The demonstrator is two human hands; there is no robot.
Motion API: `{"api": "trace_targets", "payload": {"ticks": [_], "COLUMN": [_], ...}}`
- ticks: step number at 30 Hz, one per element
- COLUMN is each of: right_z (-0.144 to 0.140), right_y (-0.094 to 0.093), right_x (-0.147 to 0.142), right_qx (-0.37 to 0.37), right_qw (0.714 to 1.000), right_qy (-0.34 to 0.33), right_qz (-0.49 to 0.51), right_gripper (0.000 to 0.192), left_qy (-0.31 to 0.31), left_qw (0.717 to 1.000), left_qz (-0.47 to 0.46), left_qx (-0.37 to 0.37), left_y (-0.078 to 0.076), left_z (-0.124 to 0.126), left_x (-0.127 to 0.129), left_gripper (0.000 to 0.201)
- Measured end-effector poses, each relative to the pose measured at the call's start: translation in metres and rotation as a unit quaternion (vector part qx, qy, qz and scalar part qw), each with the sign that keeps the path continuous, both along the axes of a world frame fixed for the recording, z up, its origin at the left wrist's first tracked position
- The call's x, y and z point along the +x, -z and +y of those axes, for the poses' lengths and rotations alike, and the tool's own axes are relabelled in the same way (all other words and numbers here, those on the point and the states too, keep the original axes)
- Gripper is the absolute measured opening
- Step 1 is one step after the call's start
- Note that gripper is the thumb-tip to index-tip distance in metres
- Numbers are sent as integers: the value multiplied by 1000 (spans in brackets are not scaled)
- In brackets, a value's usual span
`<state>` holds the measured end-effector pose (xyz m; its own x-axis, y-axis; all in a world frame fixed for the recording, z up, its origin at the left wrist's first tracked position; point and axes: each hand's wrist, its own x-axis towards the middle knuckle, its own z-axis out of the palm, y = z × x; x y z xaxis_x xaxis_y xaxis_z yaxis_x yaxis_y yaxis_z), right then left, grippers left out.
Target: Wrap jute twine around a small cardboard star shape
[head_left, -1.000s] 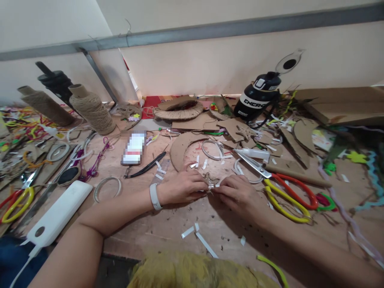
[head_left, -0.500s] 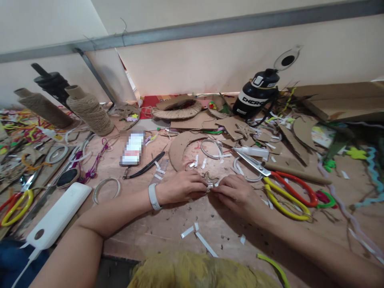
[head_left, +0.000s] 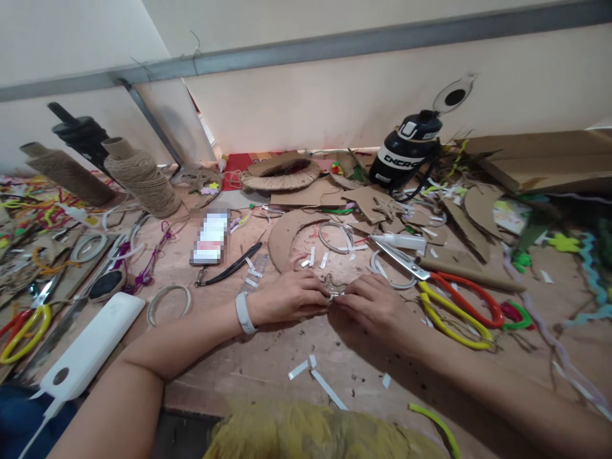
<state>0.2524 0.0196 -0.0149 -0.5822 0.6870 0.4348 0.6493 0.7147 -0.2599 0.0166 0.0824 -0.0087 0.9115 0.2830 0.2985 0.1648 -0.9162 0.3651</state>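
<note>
Edged right hand (head_left: 377, 306) slightly closer to left hand (head_left: 294, 296); kept small brown piece (head_left: 331, 284) pinched in both, well back from front edge of worktop (head_left: 239, 370).

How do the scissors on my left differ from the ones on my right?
The left scissors point away and to the right; the right scissors point away and to the left. The left scissors run off the picture's edge; the right scissors lie wholly inside it. Both have one yellow and one red-orange handle.
</note>
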Motion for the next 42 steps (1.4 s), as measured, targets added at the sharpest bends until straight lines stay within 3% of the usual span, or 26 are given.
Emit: {"api": "trace_targets", "payload": {"ticks": [5,14,19,27,42], "right_z": [6,9,10,10,13], "right_y": [2,14,9,8,2], "right_x": [-2,1,2,1,7], "right_qx": [10,-43,-45,-53,-91], "right_qw": [1000,997,998,997,994], "right_qy": [2,29,19,20,42], "right_qz": [-12,54,35,46,48], "right_gripper": [20,17,12,16,18], "left_qy": [-13,-14,-25,9,-10], "left_qw": [1000,1000,999,999,1000], "left_qz": [-9,-5,29,11,15], "left_qx": [-12,5,5,40,10], "left_y": [-1,-4,-7,-6,-4], "left_z": [-1,-5,-6,-3,-4], "left_x": [1,2,2,1,2], "left_gripper": [25,25,24,21,23]}}
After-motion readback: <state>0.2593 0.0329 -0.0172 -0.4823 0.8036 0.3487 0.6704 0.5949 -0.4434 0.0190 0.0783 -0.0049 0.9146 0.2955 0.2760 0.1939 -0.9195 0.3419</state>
